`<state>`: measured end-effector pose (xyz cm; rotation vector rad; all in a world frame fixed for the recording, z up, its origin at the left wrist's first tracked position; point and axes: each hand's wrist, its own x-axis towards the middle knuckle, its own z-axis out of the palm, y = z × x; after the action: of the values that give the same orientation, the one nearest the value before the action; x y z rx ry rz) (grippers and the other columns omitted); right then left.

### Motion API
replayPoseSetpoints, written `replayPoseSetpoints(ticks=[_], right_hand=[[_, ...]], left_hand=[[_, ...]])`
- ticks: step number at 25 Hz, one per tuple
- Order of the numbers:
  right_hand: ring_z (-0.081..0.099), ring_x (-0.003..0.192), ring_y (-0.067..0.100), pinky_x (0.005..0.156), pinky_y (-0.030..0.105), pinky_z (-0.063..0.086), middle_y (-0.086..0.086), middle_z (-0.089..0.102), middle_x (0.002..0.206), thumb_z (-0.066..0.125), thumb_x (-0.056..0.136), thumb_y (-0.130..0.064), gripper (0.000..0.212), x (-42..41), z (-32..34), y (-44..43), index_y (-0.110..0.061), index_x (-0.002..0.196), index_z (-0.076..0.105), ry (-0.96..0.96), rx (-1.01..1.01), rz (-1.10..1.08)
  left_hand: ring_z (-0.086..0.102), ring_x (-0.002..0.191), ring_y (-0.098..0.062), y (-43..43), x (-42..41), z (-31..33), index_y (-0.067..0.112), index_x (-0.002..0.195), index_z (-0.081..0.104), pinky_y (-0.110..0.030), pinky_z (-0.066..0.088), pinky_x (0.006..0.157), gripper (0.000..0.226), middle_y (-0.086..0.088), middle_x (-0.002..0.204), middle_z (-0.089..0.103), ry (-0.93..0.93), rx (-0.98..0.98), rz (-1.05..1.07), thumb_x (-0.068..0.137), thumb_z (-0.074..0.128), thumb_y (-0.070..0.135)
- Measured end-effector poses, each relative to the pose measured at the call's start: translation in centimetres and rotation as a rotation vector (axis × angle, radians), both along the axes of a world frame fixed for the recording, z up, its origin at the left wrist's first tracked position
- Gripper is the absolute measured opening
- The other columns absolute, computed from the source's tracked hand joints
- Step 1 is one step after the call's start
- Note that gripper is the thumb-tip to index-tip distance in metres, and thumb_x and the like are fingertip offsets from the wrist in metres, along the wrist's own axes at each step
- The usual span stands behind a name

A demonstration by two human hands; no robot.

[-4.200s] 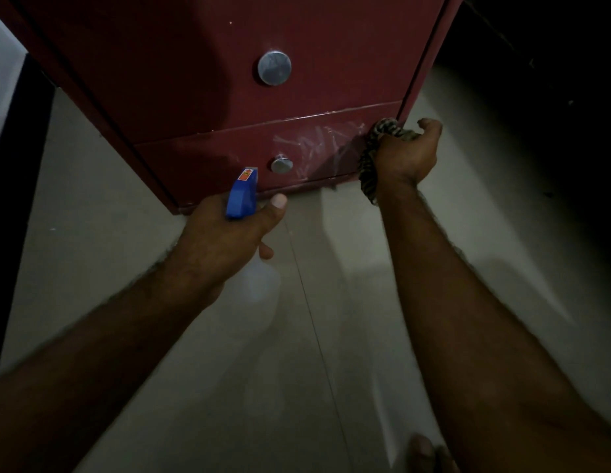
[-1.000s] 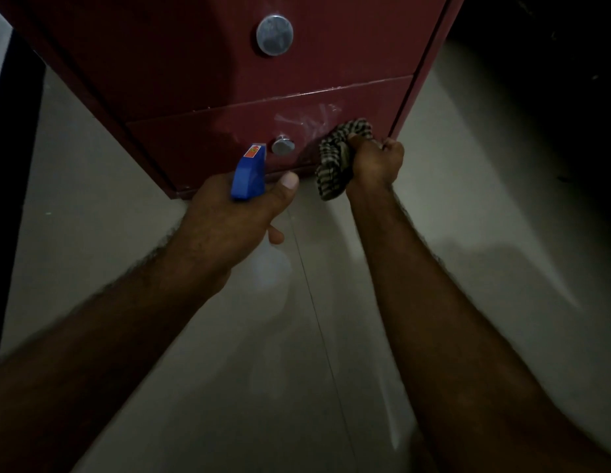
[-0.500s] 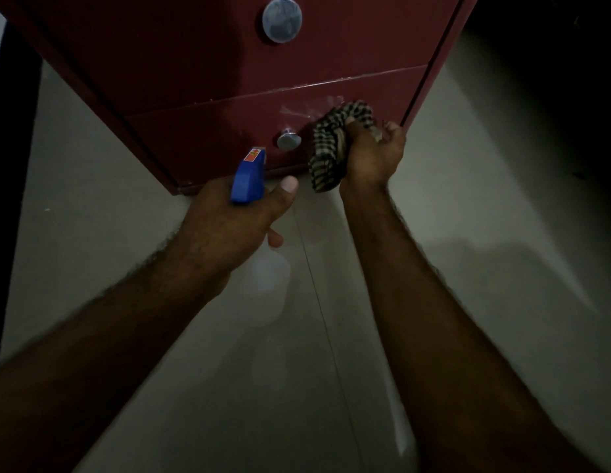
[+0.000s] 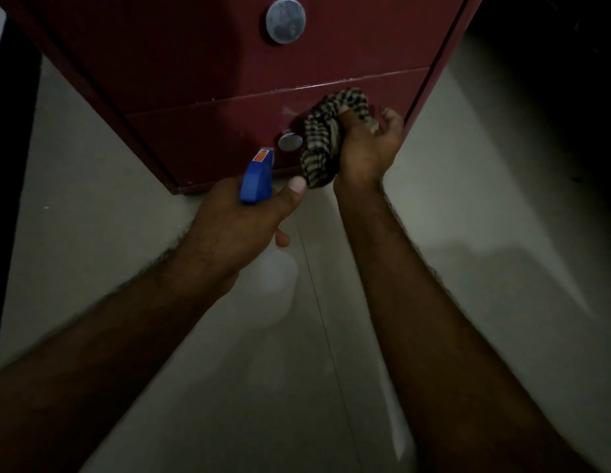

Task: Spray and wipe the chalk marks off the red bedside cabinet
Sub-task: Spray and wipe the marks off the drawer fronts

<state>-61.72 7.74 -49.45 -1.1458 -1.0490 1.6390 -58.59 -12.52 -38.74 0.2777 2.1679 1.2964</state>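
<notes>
- Pale floor (image 4: 468,268) is lying dim beneath the red bedside cabinet (image 4: 195,63).
- Right grip (image 4: 369,145) is clutching a checked cloth (image 4: 323,141) against the lower drawer (image 4: 212,138), apparently mid-wipe; faint chalk marks (image 4: 290,110) are showing just left of it.
- Left grip (image 4: 242,220) is curling round a blue spray bottle (image 4: 258,177).
- Next, probably: sweeping the cloth leftward over that smear.

Red cabinet (image 4: 201,63), checked cloth (image 4: 323,145), blue sprayer (image 4: 256,179)
</notes>
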Motion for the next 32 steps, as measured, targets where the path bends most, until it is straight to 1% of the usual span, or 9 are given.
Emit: replayPoseSetpoints(ticks=[3,6,10,14,16,21,24,28,32], right_hand=[[0.073,0.098,0.024,0.088,0.042,0.064,0.006,0.073,0.113,0.088,0.078,-0.011,0.05,0.4,-0.9,-0.4,-0.014,0.121,0.063,-0.029,-0.043,-0.001],[0.072,0.097,0.022,0.088,0.041,0.064,0.005,0.072,0.113,0.088,0.078,-0.012,0.048,0.6,-1.6,-0.7,-0.018,0.119,0.063,-0.08,-0.091,-0.018],[0.074,0.095,0.02,0.086,0.042,0.065,0.001,0.073,0.107,0.087,0.079,-0.014,0.043,-0.4,0.2,-1.1,-0.028,0.11,0.06,-0.005,-0.013,0.035],[0.073,0.096,0.021,0.086,0.043,0.065,0.001,0.073,0.109,0.088,0.078,-0.015,0.046,-0.2,-0.7,-1.5,-0.026,0.112,0.06,-0.049,-0.065,0.02],[0.072,0.095,0.022,0.087,0.043,0.064,0.002,0.072,0.109,0.088,0.077,-0.014,0.045,-0.1,-1.2,-1.7,-0.024,0.112,0.062,-0.107,-0.108,-0.011],[0.075,0.094,0.02,0.084,0.04,0.065,0.002,0.074,0.107,0.086,0.08,-0.013,0.043,-1.1,0.8,-2.4,-0.023,0.113,0.06,0.006,-0.016,0.061],[0.074,0.093,0.021,0.083,0.043,0.066,0.001,0.074,0.108,0.087,0.078,-0.016,0.045,-0.8,0.0,-2.5,-0.023,0.115,0.062,-0.046,-0.075,0.068],[0.073,0.091,0.022,0.082,0.043,0.066,0.002,0.072,0.105,0.084,0.079,-0.009,0.044,-0.6,-0.6,-2.8,-0.016,0.117,0.065,-0.064,-0.164,0.047],[0.074,0.094,0.021,0.081,0.041,0.066,0.004,0.074,0.109,0.086,0.077,-0.016,0.048,-1.5,0.5,-3.5,-0.019,0.118,0.062,-0.035,-0.089,0.109]], left_hand=[[0.068,0.057,-0.002,-0.2,-0.1,0.1,0.017,0.099,0.062,-0.028,0.047,0.067,0.04,-0.006,0.081,0.071,0.008,-0.021,-0.004,0.085,0.066,0.054],[0.064,0.053,0.003,-0.4,-0.1,0.3,0.021,0.098,0.059,-0.028,0.044,0.065,0.034,-0.002,0.078,0.066,0.009,-0.01,0.013,0.086,0.067,0.052],[0.07,0.062,-0.006,-0.7,-0.2,0.5,0.032,0.093,0.057,-0.031,0.049,0.07,0.023,0.001,0.079,0.068,0.007,0.02,0.022,0.086,0.067,0.051],[0.07,0.06,-0.004,-0.9,-0.1,0.9,0.028,0.1,0.06,-0.026,0.045,0.067,0.028,0.003,0.079,0.069,0.022,0.022,0.011,0.087,0.065,0.052],[0.069,0.061,-0.002,-1.3,-0.1,1.2,0.031,0.095,0.058,-0.022,0.041,0.064,0.023,0.005,0.081,0.069,0.027,0.016,0.002,0.088,0.064,0.052],[0.066,0.055,0.001,-2.0,-0.4,1.7,0.023,0.087,0.058,-0.023,0.041,0.063,0.028,0.002,0.078,0.068,0.056,0.014,0.015,0.089,0.064,0.051],[0.068,0.057,-0.004,-2.4,-0.3,1.9,0.022,0.086,0.058,-0.025,0.044,0.066,0.029,0.003,0.075,0.067,0.059,0.045,0.007,0.088,0.066,0.05],[0.071,0.066,-0.014,-3.3,-0.3,1.9,0.025,0.086,0.058,-0.028,0.047,0.07,0.028,0.0,0.073,0.065,0.079,0.053,-0.005,0.087,0.066,0.051],[0.066,0.054,-0.002,-3.6,-0.6,2.2,0.019,0.084,0.058,-0.027,0.045,0.065,0.033,0.003,0.072,0.064,0.103,0.016,0.015,0.088,0.065,0.051]])
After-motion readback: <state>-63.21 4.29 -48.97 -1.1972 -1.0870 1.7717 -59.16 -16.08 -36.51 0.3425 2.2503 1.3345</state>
